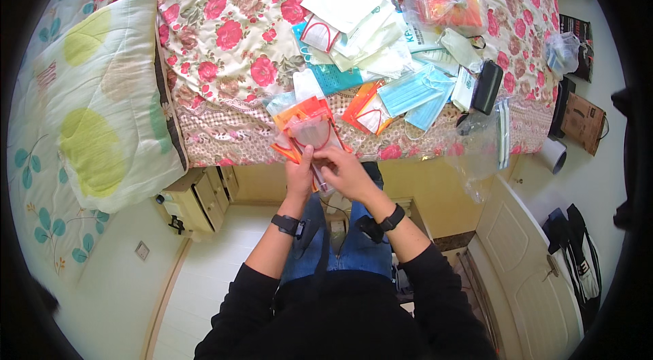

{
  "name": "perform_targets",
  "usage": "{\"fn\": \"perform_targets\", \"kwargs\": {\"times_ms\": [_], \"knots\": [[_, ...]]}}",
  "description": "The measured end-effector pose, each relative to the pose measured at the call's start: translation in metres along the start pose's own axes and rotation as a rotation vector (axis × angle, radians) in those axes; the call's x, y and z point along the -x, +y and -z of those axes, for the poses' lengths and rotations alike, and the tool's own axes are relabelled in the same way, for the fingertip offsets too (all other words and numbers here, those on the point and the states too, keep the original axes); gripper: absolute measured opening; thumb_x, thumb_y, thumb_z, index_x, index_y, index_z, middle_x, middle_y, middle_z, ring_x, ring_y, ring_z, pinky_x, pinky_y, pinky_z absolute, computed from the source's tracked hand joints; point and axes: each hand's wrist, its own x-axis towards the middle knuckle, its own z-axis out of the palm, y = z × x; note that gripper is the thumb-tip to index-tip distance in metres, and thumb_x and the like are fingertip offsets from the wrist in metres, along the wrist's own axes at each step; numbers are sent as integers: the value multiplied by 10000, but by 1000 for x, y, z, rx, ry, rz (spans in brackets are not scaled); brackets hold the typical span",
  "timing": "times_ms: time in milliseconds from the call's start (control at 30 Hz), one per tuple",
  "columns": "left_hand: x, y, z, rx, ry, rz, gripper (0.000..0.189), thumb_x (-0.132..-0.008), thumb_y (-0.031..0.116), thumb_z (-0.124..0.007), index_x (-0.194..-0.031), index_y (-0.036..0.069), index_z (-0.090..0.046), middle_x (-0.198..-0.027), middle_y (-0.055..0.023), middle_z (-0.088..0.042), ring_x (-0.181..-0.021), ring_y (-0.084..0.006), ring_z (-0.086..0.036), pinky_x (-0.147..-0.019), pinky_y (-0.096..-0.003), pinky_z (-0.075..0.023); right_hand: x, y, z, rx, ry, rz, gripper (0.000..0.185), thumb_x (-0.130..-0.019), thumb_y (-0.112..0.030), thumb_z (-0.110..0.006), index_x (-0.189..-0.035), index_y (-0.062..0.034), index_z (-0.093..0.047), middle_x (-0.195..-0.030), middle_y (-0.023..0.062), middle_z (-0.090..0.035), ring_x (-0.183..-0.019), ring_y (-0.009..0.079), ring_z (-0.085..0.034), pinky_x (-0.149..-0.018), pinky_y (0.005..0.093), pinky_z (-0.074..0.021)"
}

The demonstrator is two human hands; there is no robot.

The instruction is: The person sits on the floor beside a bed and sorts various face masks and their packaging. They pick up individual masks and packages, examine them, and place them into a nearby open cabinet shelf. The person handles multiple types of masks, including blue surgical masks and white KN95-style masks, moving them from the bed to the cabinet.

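Observation:
Close to the bed's front edge, my left hand [299, 176] grips a clear plastic packet [312, 133] holding something pale with a curved red outline. The fingers of my right hand [347, 174] are bent against the packet's lower right edge; my hands hide that part. Behind it lie several orange packets [301, 109] and a white folded item [307, 85]. To the right is an orange-and-white mask packet [370, 114], with two pleated blue face masks [410, 90] beside it. A pile of white packets [352, 5] lies farther back, partly over a teal packet [331, 78].
The bed bears a floral cover [214, 43] and a folded quilt [112, 99] at left. At right are a tied plastic bag with orange contents [449, 5], a black case [488, 87] and a clear bag [472, 150] over the edge. A white door [530, 247] stands lower right.

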Motion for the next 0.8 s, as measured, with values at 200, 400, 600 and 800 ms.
{"fn": "perform_targets", "kwargs": {"times_ms": [200, 400, 600, 800], "knots": [[-10, 4, 15, -83, 213, -67, 344, -999, 197, -658, -1244, -40, -608, -1174, -67, -660, -1011, -133, -624, -886, -323, -508, -73, 34, 64, -123, 673, -150, 204, -919, -110, -669, -1096, -11, -648, -929, 64, -674, -814, 117, -602, -740, 286, -501], [-4, 4, 44, -152, 206, -74, 356, -992, 216, -668, -1224, -48, -610, -1145, -73, -669, -1004, -142, -625, -893, -315, -502, -204, 32, 104, 235, 1088, -71, 498, -816, -294, -797, -1147, 29, -610, -1021, 156, -625, -930, 283, -622, -855, 402, -508], [-1, 7, 66, -215, 234, 19, 384, -1006, 208, -652, -1284, -41, -565, -1191, -70, -647, -1017, -145, -626, -908, -319, -508, -225, 16, 71, 544, 609, 179, 636, -799, -285, -789, -1319, 0, -559, -1251, 227, -620, -1141, 396, -582, -990, 473, -462], [-5, 12, 74, -184, 239, -57, 354, -1003, 236, -657, -1207, -51, -620, -1120, -57, -666, -946, -121, -610, -849, -298, -497, -127, 46, 32, 297, 743, 140, 342, -851, -97, -694, -1171, -5, -618, -1202, 186, -622, -1126, 354, -577, -1001, 418, -458]]}}
